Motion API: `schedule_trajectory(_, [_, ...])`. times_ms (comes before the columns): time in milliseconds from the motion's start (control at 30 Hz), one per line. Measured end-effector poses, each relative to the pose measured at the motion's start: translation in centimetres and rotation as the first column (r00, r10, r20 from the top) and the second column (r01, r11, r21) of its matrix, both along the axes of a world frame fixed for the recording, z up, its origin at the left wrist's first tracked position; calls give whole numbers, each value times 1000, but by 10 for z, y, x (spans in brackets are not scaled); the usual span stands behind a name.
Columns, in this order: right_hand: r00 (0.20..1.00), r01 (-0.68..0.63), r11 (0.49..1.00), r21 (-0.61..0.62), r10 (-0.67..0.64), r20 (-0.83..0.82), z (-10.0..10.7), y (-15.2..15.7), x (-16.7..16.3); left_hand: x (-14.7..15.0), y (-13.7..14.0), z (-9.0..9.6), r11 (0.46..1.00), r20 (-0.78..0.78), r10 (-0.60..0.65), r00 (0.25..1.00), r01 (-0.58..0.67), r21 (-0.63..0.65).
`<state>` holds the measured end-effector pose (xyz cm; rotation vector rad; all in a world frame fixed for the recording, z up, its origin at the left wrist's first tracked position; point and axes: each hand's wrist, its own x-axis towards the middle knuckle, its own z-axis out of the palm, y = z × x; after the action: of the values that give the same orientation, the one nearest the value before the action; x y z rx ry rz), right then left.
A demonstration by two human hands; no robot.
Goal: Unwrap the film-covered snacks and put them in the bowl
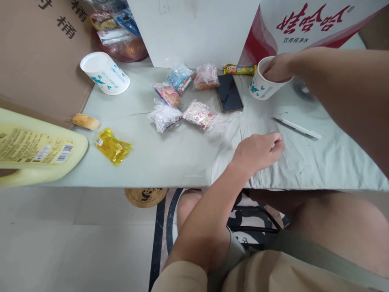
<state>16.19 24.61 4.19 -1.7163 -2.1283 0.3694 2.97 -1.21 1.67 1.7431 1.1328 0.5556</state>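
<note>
My right hand [278, 67] reaches down into the white paper cup [260, 87] with blue-green prints at the right. Its fingers are hidden inside the cup, so what they touch does not show. On the cloth nearer to me rests my left hand [258, 151], curled into a loose fist with nothing visible in it. A white pen-like tool [299, 128] lies just to its right. Left of the cup are a black smartphone [230, 93] and a yellow snack stick [240, 69]. Several wrapped snacks [199, 114] are grouped left of the phone.
A second paper cup [106, 75] leans at the back left. Nearby are a bread piece [85, 121], a yellow wrapper [113, 146] and a large pale-yellow jug [39, 150]. Boxes, among them a white one [194, 32], and a bag of snacks [120, 36] line the back.
</note>
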Motion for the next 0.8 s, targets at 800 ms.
schedule_trajectory(800, [567, -765, 639, -83, 728, 385, 4, -151, -76, 7, -10, -1, 973, -192, -151, 970, 181, 145])
